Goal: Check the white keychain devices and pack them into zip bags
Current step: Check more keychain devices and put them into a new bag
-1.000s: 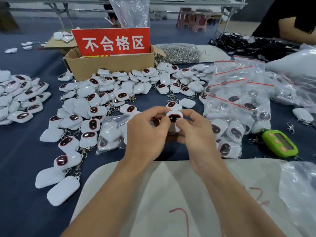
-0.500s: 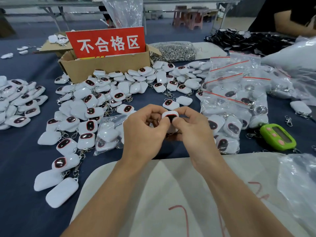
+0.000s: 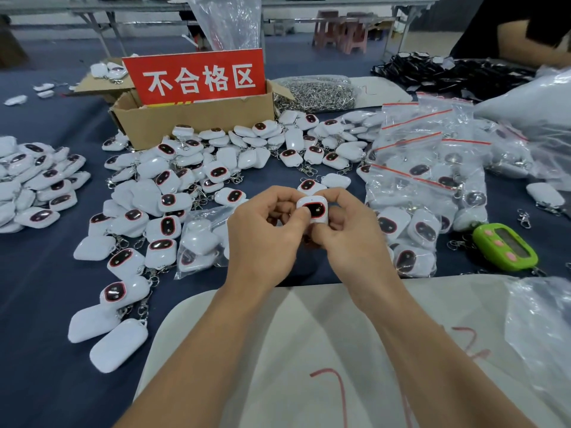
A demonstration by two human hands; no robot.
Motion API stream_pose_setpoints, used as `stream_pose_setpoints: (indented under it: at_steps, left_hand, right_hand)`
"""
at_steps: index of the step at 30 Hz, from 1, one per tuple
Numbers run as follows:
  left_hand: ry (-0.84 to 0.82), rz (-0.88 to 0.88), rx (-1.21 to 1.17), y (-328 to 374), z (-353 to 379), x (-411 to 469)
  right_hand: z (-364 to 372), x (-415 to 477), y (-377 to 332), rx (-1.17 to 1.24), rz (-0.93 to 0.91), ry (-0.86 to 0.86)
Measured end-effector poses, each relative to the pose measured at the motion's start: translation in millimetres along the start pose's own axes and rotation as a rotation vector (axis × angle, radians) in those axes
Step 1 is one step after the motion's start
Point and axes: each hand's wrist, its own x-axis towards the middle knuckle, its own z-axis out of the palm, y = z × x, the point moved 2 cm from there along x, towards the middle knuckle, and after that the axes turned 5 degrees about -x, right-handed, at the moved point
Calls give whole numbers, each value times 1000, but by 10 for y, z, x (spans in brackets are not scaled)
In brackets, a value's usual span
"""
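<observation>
Checking is the step in hand, I'd say. One white keychain device (image 3: 313, 210) sits pinched between the left hand (image 3: 262, 239) and the right hand (image 3: 349, 239), held just above the table (image 3: 37, 288). Its dark, red-rimmed screen faces up. The left thumb rests on the screen's edge, and the right fingers curl round the far side and bottom. Both hands are closed on that one piece, with nothing else in them.

If it passes, the next move probably means freeing one hand to grab a bag and open its seal while the other hand holds the device. The clear bag (image 3: 200, 239) lying just left of the hands looks like the handiest one. It already has a few devices in it, though I can't tell whether its top is open.

As for containers, a stack of zip bags (image 3: 414, 180) with red seal strips sits to the right, and each holds several devices with their clips. The cardboard box (image 3: 191, 125) at the back carries a red sign (image 3: 197, 77), so my guess is that rejects go there. Its inside is hidden from this angle. Beside it is a bag of metal chains (image 3: 315, 94). A big heap of loose devices (image 3: 173, 186) is spread in front of the box, so there's plenty left to do.
</observation>
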Motion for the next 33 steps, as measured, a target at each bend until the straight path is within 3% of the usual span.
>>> stream_pose_setpoints:
  at_steps: [11,15,23,29,33]
  left_hand:
    - [24,22,8,0,15,-19]
    - [78,11,73,-5,7,-24]
    - [57,228,292,77,5,-98]
    - [62,211,326,15,0,-73]
    - [-22,103,239,6,-8,-49]
  right_hand:
    - [-24,-3,-2,-38,-17,58]
    - [-65,17,-21,-32,-58,182]
    - [-155,24,-59,-163,-211,323]
    - [-147,44,-53,-157,-226,292]
    - [-153,69,-91,-94,-172,259]
